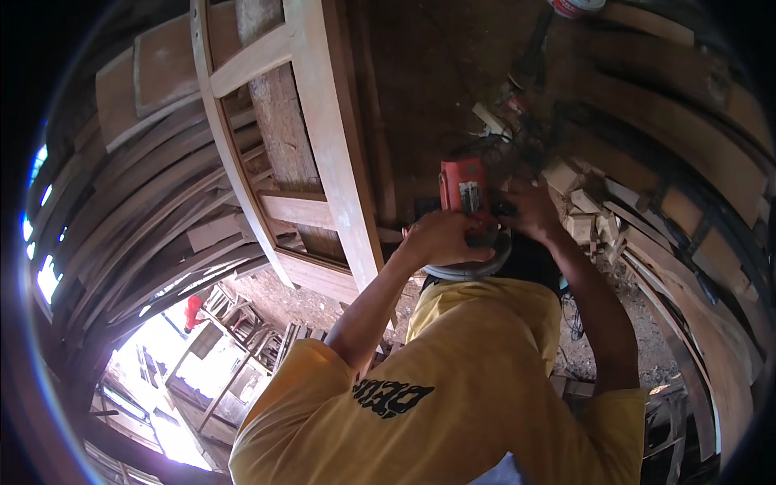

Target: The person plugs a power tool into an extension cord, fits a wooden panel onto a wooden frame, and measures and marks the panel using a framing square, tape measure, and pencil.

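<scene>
A red power sander with a round pad at its near end is held close to my lap. My left hand grips it from the left, with the thumb stretched across the body above the pad. On the other side, my right hand has its bent fingers close against the sander's dark right edge. What those fingers hold is too dark to make out. To the left lies a pale wooden frame with crosspieces, apart from the sander.
Stacked boards line the left side. Offcuts of wood and shavings litter the ground at right, beside long planks. Cables and wood scraps lie beyond the sander. A person in red is far off at lower left.
</scene>
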Tool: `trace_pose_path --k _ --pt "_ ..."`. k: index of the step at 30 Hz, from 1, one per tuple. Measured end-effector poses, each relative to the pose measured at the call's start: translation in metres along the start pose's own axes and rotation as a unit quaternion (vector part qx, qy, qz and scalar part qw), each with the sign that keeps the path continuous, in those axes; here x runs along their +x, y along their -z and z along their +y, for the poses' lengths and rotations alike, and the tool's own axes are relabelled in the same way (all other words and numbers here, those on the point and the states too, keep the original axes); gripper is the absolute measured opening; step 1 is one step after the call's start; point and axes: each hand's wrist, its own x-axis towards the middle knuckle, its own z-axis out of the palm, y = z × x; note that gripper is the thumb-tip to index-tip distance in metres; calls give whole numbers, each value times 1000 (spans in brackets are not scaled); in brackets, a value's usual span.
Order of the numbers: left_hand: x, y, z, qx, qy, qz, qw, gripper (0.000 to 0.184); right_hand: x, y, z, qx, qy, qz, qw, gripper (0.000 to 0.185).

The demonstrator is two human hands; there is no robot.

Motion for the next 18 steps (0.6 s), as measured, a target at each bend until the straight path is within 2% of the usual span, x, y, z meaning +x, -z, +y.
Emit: trace_pose_path --k 1,3,4,6,8,10,12,13,15,17,18 --pt "1 -1 1 -12 17 14 1000 68 1 -10 6 0 0 0 1000 51" --pt "2 1 3 -11 17 -3 1000 69 3 -26 11 100 64 97 988 46" --pt "3 3 3 -7 17 -19 1000 70 2 -25 13 99 66 95 988 46" --pt "6 2 0 -27 18 -15 999 71 -4 -19 12 12 67 137 988 45" --pt "3 0 -4 -45 18 -19 999 71 -2 -14 10 3 69 138 988 41" --pt "3 -1 -7 -114 -1 34 993 71 2 -8 15 -9 71 142 987 36" --pt "9 -6 -10 -116 5 33 993 72 6 0 25 -157 82 103 979 28" --pt "10 -6 -9 -117 10 31 993 73 8 9 30 -158 82 102 979 28" --pt "12 0 0 -139 46 14 989 75 9 32 42 -186 -135 104 968 24" --pt "19 -4 1 -160 86 -5 983 77 -1 55 56 -152 -247 154 944 31" --pt "28 -13 -7 -203 85 64 973 75 -10 60 59 -151 -247 152 945 31"
